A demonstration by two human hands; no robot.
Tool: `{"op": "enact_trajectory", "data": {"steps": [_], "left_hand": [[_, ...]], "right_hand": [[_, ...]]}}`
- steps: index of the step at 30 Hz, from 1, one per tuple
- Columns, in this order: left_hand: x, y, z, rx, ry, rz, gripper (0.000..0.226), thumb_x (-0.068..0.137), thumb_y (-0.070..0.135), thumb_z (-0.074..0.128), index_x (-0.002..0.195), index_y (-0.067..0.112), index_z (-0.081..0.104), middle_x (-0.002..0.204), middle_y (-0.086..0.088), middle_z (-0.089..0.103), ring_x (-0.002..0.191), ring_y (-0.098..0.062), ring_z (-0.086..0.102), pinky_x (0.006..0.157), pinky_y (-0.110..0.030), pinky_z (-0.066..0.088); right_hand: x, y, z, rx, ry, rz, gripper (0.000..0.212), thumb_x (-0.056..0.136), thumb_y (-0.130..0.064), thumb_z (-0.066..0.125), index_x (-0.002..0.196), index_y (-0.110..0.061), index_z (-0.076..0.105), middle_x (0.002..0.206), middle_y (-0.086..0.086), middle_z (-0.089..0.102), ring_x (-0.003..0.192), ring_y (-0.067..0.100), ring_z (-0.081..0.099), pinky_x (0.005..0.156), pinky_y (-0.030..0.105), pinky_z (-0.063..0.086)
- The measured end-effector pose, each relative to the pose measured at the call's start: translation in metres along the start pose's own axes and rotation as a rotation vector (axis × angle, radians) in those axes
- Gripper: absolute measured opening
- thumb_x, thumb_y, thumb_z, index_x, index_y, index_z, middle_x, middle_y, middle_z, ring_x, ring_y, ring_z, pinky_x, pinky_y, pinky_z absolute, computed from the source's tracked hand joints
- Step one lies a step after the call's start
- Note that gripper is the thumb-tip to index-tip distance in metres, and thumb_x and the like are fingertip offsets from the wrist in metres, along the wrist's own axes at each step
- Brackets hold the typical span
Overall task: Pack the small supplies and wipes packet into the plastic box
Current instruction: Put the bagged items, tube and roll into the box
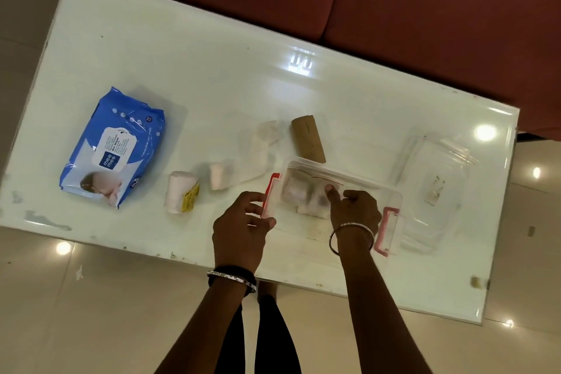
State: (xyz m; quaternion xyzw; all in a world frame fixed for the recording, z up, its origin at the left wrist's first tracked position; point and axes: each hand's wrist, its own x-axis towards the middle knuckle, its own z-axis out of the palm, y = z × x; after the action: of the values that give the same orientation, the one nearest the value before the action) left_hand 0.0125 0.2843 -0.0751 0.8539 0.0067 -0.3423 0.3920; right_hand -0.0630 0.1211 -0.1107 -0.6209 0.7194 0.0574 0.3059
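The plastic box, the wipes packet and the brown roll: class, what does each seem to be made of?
The plastic box looks like clear, glossy hard plastic, since its contents show through its walls; its latches are pink. The wipes packet seems to be soft, printed blue plastic film, shiny and creased. The brown roll appears matte, possibly crepe bandage or paper; the picture leaves that open.

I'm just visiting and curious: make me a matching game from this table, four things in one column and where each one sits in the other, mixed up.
Things:
1. wipes packet
2. brown roll
3. clear lid
4. left hand

Places:
A. on the box's red latch
B. flat on the table, right of the plastic box
C. far left of the table
D. just behind the box

Pairs: 1-C, 2-D, 3-B, 4-A
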Motion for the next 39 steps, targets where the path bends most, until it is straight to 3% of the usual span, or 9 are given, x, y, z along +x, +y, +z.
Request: {"op": "enact_trajectory", "data": {"steps": [4,8,12,16,19,27,32,34,39], "left_hand": [[0.002,-0.002,-0.005,-0.022,-0.025,-0.032,0.035,0.07,0.011,0.083,0.099,0.026,0.068,0.075,0.014,0.068,0.068,0.005,0.065,0.057,-0.003,0.046],[0.003,-0.002,-0.006,-0.049,-0.032,-0.051,0.033,0.07,0.012,0.083,0.096,0.026,0.069,0.076,0.013,0.069,0.063,0.001,0.066,0.054,-0.003,0.045],[0.006,-0.006,-0.011,-0.088,-0.028,-0.024,0.021,0.076,0.017,0.08,0.093,0.025,0.071,0.077,0.01,0.072,0.063,-0.002,0.067,0.057,-0.005,0.048],[0.01,-0.016,-0.024,-0.103,0.005,-0.001,0.011,0.082,0.018,0.074,0.093,0.021,0.073,0.077,0.01,0.073,0.072,-0.009,0.071,0.071,-0.027,0.06],[0.013,-0.025,-0.037,-0.115,0.046,-0.022,0.011,0.084,0.014,0.072,0.092,0.021,0.073,0.08,0.005,0.073,0.075,-0.014,0.071,0.073,-0.035,0.061],[0.024,-0.045,-0.067,-0.117,0.154,-0.049,0.018,0.085,0.004,0.066,0.092,0.019,0.071,0.081,0.002,0.074,0.072,-0.016,0.072,0.072,-0.04,0.062],[0.024,-0.052,-0.072,-0.127,0.17,-0.053,0.016,0.086,0.003,0.065,0.094,0.015,0.072,0.081,-0.003,0.073,0.074,-0.021,0.071,0.074,-0.045,0.061],[0.023,-0.053,-0.072,-0.118,0.181,-0.034,0.013,0.086,0.005,0.067,0.096,0.012,0.072,0.082,-0.006,0.073,0.075,-0.023,0.071,0.075,-0.042,0.061],[0.025,-0.058,-0.075,-0.01,0.322,0.013,0.013,0.083,0.007,0.071,0.095,0.012,0.071,0.091,-0.006,0.073,0.08,-0.015,0.066,0.066,-0.001,0.042]], "right_hand": [[-0.022,-0.031,-0.02,-0.019,0.296,-0.361,0.029,0.083,-0.038,0.066,0.062,-0.017,0.061,0.066,0.0,0.068,0.066,0.022,0.064,0.063,0.024,0.035],[-0.01,-0.072,-0.008,-0.035,0.132,-0.677,0.015,0.086,-0.027,0.064,0.084,-0.012,0.067,0.086,0.005,0.069,0.085,0.023,0.063,0.075,0.03,0.046],[0.028,-0.105,0.023,-0.286,-0.205,-0.497,0.05,0.081,-0.032,0.07,0.123,-0.01,0.055,0.123,0.012,0.059,0.118,0.032,0.055,0.095,0.038,0.045],[0.05,-0.117,0.038,-0.387,-0.267,-0.329,0.073,0.066,-0.041,0.085,0.125,-0.011,0.055,0.126,0.012,0.06,0.119,0.033,0.058,0.092,0.037,0.048],[0.056,-0.115,0.041,-0.38,-0.249,-0.336,0.065,0.062,-0.037,0.087,0.116,-0.011,0.062,0.12,0.013,0.065,0.113,0.034,0.061,0.082,0.034,0.048],[0.006,-0.103,-0.006,0.357,0.043,-0.704,0.049,0.067,-0.037,0.083,0.109,-0.019,0.066,0.103,-0.004,0.07,0.092,0.009,0.066,0.074,0.031,0.059],[-0.046,-0.032,-0.036,0.37,-0.11,-0.708,0.058,0.075,-0.045,0.079,0.128,-0.032,0.057,0.117,-0.012,0.066,0.1,0.004,0.066,0.066,0.023,0.059],[-0.056,0.001,-0.035,0.245,-0.222,-0.671,0.059,0.073,-0.043,0.081,0.126,-0.032,0.058,0.116,-0.014,0.066,0.098,0.005,0.065,0.069,0.03,0.06],[-0.045,0.051,-0.024,-0.016,-0.371,-0.498,0.055,0.066,-0.029,0.088,0.113,-0.029,0.057,0.102,-0.011,0.066,0.092,0.013,0.066,0.074,0.026,0.055]]}}
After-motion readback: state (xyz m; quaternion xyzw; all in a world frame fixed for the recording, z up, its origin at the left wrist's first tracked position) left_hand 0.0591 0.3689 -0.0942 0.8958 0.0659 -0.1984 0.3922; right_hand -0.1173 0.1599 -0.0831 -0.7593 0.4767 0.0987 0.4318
